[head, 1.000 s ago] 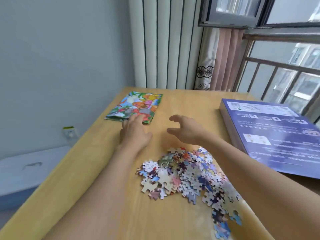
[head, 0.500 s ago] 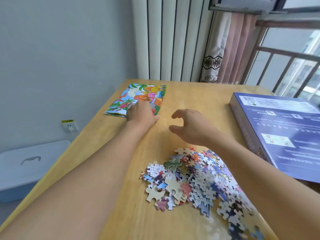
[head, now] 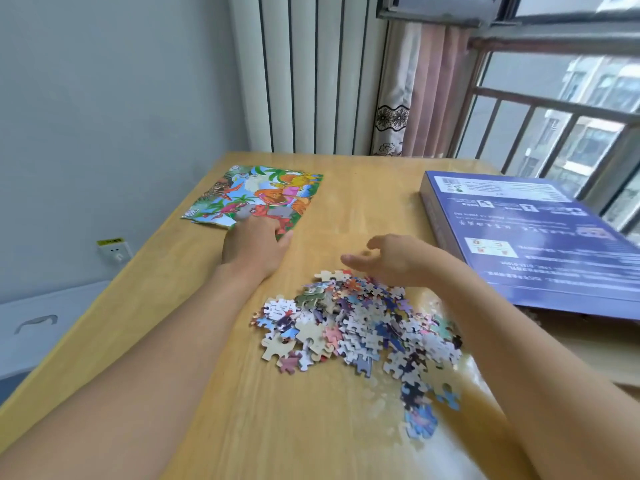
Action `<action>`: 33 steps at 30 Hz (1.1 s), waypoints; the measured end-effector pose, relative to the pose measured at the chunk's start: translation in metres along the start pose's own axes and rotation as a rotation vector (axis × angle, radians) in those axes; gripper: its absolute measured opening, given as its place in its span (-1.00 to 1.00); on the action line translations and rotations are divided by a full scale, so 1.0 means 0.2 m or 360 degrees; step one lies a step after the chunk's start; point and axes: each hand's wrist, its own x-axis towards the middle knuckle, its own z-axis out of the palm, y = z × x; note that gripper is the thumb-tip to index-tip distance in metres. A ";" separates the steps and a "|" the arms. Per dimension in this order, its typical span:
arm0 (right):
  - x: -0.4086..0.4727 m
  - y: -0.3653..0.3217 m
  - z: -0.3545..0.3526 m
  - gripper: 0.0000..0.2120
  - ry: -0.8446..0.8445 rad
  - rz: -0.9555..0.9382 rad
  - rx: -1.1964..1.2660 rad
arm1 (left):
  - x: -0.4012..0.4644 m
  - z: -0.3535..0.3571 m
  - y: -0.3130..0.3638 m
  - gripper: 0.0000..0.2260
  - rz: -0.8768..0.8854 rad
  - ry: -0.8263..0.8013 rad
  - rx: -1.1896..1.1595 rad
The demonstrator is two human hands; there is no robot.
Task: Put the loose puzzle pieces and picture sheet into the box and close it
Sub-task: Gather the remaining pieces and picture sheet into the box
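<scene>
Our left hand [head: 254, 245] lies flat on the picture sheet [head: 256, 195] near the counter's far-left corner, so we'd slide it edgeward to pinch it, while our right hand [head: 388, 259] hovers relaxed, grasping nothing, over the loose puzzle pieces [head: 356, 327] mid-counter.

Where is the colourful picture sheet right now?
The picture sheet lies flat at the table's far left, the left hand resting on its near edge.
</scene>
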 end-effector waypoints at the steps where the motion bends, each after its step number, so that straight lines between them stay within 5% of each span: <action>1: -0.03 -0.01 -0.01 -0.17 -0.0062 -0.0101 0.0081 | -0.02 0.00 -0.01 -0.71 -0.0003 -0.0004 -0.0088; 6: -0.16 -0.08 0.01 -0.01 -0.0332 -0.0512 0.0105 | -0.03 0.00 -0.03 -0.71 0.0048 0.0129 -0.0360; 10: -0.14 -0.07 0.06 0.10 -0.0271 -0.0589 0.0038 | 0.02 0.01 -0.09 -0.68 -0.0091 0.0275 -0.0461; 13: -0.09 -0.07 0.11 -0.10 0.0082 -0.0577 0.0152 | 0.10 -0.01 -0.17 -0.60 -0.0352 0.0380 -0.0477; 16: 0.00 -0.07 0.16 -0.36 0.0502 -0.0498 0.0233 | 0.22 -0.01 -0.26 -0.36 -0.0661 0.0159 -0.0379; 20: 0.07 -0.03 0.19 -0.41 0.0444 -0.0348 0.0280 | 0.32 -0.02 -0.35 0.04 -0.0985 -0.0160 -0.0289; 24: 0.08 -0.02 0.21 -0.41 0.0472 -0.0318 0.0334 | 0.48 -0.05 -0.39 0.20 -0.1066 -0.0480 -0.0306; 26: 0.07 -0.02 0.21 -0.42 0.0469 -0.0321 0.0350 | 0.52 -0.06 -0.39 0.13 -0.1046 -0.0570 -0.0373; 33: 0.05 -0.02 0.20 -0.46 0.0478 -0.0384 0.0405 | 0.42 0.00 -0.37 -0.59 -0.0905 -0.0398 -0.0901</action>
